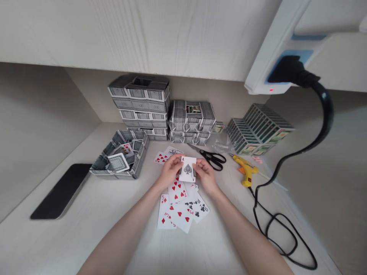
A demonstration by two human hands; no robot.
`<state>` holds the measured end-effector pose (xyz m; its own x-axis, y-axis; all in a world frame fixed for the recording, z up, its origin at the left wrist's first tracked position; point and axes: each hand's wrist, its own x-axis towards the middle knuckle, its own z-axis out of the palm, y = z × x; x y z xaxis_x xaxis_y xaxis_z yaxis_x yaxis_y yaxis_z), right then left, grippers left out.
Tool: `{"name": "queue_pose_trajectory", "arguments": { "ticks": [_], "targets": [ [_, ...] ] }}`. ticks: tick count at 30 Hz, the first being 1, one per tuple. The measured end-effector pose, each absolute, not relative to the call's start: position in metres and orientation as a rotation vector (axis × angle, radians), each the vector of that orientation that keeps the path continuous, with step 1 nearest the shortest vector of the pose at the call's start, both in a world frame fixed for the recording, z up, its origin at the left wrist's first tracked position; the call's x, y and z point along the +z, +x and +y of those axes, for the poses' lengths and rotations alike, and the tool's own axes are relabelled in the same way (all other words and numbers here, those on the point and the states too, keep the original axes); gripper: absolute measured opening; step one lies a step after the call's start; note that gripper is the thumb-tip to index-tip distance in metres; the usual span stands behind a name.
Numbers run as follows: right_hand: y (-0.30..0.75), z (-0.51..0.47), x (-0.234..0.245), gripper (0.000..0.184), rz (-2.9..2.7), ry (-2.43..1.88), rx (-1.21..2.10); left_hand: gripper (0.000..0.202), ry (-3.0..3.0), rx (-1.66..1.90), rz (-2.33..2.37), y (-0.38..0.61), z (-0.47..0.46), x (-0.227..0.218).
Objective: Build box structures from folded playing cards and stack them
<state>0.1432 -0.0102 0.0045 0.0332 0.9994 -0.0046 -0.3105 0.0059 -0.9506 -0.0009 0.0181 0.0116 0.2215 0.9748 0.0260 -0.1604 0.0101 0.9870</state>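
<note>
Between my two hands is an ace of spades playing card [187, 170], face up, held just above the table. My left hand [170, 171] pinches its left edge, and my right hand [205, 175] pinches the right edge. Grey patterned strips show along the card's sides; whether these are folded flaps or another card, I cannot tell. Under and in front of the hands lies a loose spread of face-up cards [180, 215], hearts, diamonds and clubs among them. Two further cards [161, 157] lie just beyond my left hand.
An open box made of cards [136, 173] holds loose cards at left, near a black phone [61, 191]. Card-built boxes [149, 103] are stacked at the back. Black scissors [213, 158], a yellow glue gun [245, 170] with its black cord, and green-edged card packs [266, 122] sit right.
</note>
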Motion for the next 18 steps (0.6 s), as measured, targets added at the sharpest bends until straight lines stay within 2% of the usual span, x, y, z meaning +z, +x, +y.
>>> {"name": "queue_pose_trajectory", "arguments": {
  "ticks": [18],
  "targets": [
    [0.1389, -0.012, 0.0029, 0.017, -0.925, -1.009, 1.417, 0.015, 1.318, 1.095, 1.011, 0.0013, 0.0128, 0.0114]
  ]
}}
